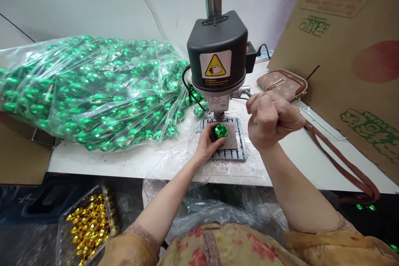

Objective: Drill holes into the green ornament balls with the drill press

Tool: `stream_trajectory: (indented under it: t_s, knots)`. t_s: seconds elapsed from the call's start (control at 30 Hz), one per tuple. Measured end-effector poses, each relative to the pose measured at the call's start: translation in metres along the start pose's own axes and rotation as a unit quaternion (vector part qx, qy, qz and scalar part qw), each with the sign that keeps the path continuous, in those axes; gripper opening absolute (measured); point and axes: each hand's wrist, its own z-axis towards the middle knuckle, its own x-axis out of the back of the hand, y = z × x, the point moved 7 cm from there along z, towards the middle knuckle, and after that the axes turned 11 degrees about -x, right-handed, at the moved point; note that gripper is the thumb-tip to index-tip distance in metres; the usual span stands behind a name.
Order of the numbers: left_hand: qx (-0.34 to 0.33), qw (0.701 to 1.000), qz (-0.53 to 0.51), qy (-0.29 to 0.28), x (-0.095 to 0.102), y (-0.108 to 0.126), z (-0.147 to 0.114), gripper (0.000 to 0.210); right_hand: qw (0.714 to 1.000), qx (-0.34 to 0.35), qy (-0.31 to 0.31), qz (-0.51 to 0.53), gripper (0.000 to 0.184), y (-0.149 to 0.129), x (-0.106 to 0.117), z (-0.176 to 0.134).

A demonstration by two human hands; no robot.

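A small bench drill press with a black motor housing and a yellow warning label stands in front of me. My left hand is closed round a shiny green faceted ball, thumb and fingers at its sides. The ball, with a dark hole at its top, is over the square pad on the slotted metal base, right below the chuck. My right hand makes a fist on the press's lever; the grip end is hidden inside the fingers.
A large clear bag of green balls fills the table's left. Dark shavings dot the base and white table. At right are a patterned purse with a brown strap and a cardboard box. Gold balls fill a clear bin below.
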Motion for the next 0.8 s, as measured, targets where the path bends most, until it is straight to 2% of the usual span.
stream_trajectory:
  t_s: [0.4, 0.57, 0.7, 0.8]
  knots:
    - [0.008, 1.000, -0.004, 0.006, 0.000, 0.002, 0.001, 0.052, 0.999, 0.044, -0.007, 0.000, 0.048, 0.000, 0.005, -0.009]
    - [0.012, 1.000, -0.021, 0.006, -0.001, -0.002, 0.000, 0.055, 0.997, 0.070, -0.030, 0.015, 0.047, 0.003, 0.006, -0.017]
    - [0.011, 1.000, -0.021, 0.005, -0.001, -0.003, 0.000, 0.055, 0.999, 0.016, 0.033, -0.008, 0.052, 0.000, 0.003, -0.003]
    - [0.013, 1.000, -0.024, 0.006, -0.002, -0.003, 0.000, 0.056, 0.997, -0.062, 0.037, -0.031, 0.051, -0.002, -0.010, 0.020]
